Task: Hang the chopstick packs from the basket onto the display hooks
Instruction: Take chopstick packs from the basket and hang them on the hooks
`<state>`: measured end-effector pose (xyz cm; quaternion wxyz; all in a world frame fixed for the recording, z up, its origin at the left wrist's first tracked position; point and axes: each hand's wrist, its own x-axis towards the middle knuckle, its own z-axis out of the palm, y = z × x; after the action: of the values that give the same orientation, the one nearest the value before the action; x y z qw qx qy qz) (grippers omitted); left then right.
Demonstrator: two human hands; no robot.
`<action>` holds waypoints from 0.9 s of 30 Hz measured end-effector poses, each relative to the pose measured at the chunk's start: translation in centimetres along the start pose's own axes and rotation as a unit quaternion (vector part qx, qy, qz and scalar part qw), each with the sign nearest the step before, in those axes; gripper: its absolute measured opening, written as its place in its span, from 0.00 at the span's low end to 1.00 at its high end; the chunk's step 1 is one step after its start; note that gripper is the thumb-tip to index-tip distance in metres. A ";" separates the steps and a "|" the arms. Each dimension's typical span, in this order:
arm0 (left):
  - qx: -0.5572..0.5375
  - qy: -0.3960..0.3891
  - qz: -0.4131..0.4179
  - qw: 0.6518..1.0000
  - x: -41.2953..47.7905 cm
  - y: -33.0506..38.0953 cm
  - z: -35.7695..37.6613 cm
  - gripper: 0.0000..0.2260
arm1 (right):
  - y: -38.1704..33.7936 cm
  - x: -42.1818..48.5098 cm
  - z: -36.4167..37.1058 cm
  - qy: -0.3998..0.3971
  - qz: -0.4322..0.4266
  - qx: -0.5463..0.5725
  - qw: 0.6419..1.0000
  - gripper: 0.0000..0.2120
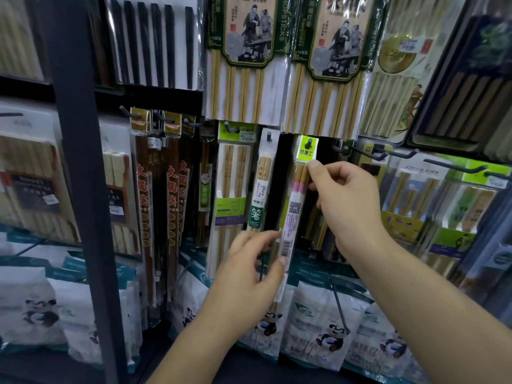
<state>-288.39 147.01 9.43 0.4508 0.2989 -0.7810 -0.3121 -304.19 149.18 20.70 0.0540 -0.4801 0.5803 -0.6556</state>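
R hand (346, 200) pinches chopstick pack (295, 209) just below its green header, which sits on display hook (308, 144); L hand (255, 270) grips pack's lower end, near barcode.

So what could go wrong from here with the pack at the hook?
1. The lime-headed chopstick pack seems only just onto the display hook; if the right hand and left hand, both pinching it, release early, it may drop.
2. The left fingers lie close beside the neighbouring hanging pack and could knock it loose.
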 end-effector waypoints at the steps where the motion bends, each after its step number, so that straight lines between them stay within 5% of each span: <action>1: 0.030 0.001 0.007 1.000 0.1 0.1 -0.2 0.19 | 0.5 -0.3 -0.3 -0.003 -0.003 -0.010 1.000 0.12; 6: -0.052 -0.007 -0.039 0.998 1.0 1.0 -0.2 0.30 | 3.2 -1.8 -1.2 -0.070 -0.022 -0.043 0.996 0.04; 12: -0.166 -0.008 -0.085 0.982 4.9 3.1 2.3 0.42 | 5.9 -2.1 -0.4 -0.192 -0.020 -0.043 0.980 0.29; 27: -0.251 0.052 -0.150 0.955 13.0 4.3 4.3 0.28 | 8.7 1.8 4.4 -0.197 0.055 0.128 0.970 0.34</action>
<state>-298.37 140.97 17.72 0.4993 0.3053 -0.5993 -0.5462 -306.35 142.09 14.06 0.2644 -0.5566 0.4945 -0.6130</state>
